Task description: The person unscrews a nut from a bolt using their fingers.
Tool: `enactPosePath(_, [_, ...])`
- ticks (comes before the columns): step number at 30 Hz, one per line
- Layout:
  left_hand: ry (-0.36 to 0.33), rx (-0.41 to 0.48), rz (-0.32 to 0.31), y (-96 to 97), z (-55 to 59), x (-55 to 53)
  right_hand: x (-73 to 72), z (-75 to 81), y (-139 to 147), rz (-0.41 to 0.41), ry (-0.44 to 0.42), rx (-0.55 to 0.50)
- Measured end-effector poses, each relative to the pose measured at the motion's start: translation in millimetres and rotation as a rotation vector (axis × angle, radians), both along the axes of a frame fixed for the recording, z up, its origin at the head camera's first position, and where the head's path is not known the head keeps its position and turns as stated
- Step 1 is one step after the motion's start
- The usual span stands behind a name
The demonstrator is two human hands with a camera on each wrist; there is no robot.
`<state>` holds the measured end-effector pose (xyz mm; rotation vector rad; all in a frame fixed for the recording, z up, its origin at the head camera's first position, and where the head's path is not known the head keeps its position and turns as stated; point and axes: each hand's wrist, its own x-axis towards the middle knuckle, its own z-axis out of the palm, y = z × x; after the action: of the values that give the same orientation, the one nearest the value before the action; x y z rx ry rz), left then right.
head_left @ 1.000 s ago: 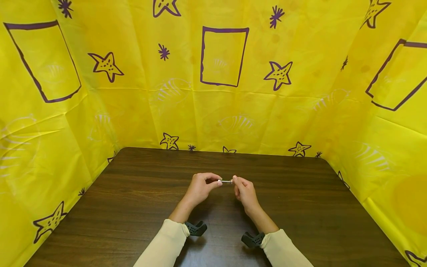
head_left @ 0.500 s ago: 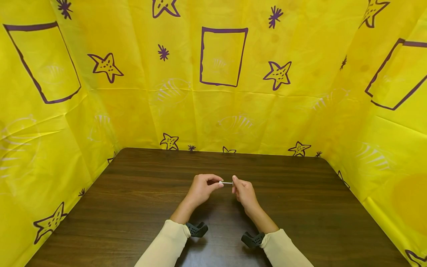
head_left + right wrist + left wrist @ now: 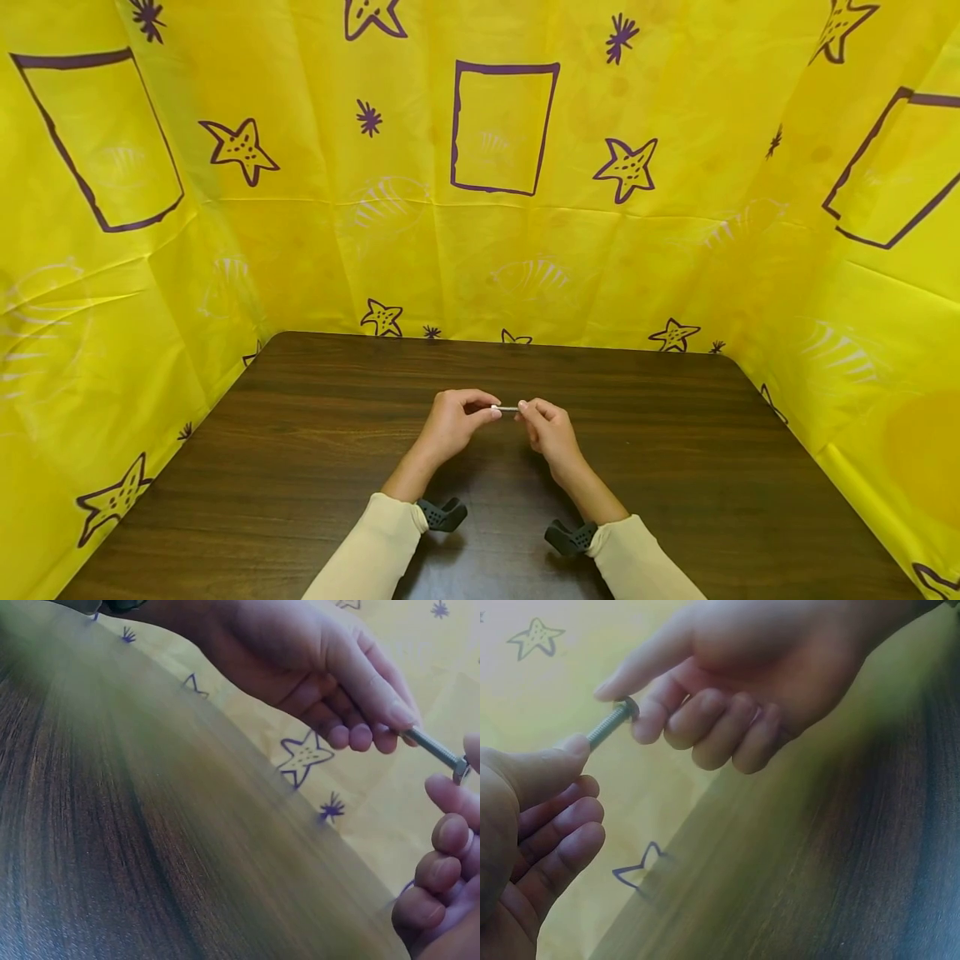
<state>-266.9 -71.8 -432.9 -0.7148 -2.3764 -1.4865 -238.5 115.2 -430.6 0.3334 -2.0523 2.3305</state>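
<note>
A thin metal bolt (image 3: 507, 409) is held level between both hands above the table. My left hand (image 3: 450, 425) pinches one end between thumb and forefinger, the other fingers loosely bent below. At the opposite end sits a wider, flat-sided piece; in the right wrist view this end piece (image 3: 460, 771) looks hexagonal, though whether it is the head or a nut I cannot tell. My right hand (image 3: 551, 433) has thumb and forefinger around that end, its remaining fingers curled in. Threads show along the bolt (image 3: 609, 726) in the left wrist view. The left fingertips hide the bolt's other end.
Below the hands lies a dark wood-grain table (image 3: 337, 467). Yellow cloth (image 3: 510, 250) with purple starfish drawings surrounds its back and sides. Dark bands (image 3: 442, 515) sit at both wrists, beside cream sleeves (image 3: 367, 550).
The right thumb and forefinger have shifted slightly left on the bolt's end. My left hand has stayed nearly still, keeping its pinch on the bolt.
</note>
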Motion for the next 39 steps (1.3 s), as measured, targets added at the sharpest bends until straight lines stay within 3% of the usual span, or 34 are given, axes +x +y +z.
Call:
enactPosePath(12, [-0.009, -0.002, 0.017, -1.9, 2.1, -0.8, -1.5, -4.1, 2, 0.01, 0.077, -0.046])
enactPosePath(19, [-0.039, 0.008, 0.022, -2.8, 1.9, -1.4, -16.9, -25.8, 6, 0.019, 0.132, -0.061])
enactPosePath(26, [-0.047, -0.004, 0.026, -3.4, 1.5, -1.1, -17.0, -27.5, 4, 0.004, 0.159, -0.039])
enactPosePath(34, [0.001, -0.011, 0.011, -2.3, 0.3, -0.8, -17.8, -25.7, 5, -0.019, 0.032, -0.023])
enactPosePath(39, [-0.007, -0.014, -0.005, -0.6, -0.4, -0.3, -7.0, -9.6, 4, -0.037, -0.007, 0.06])
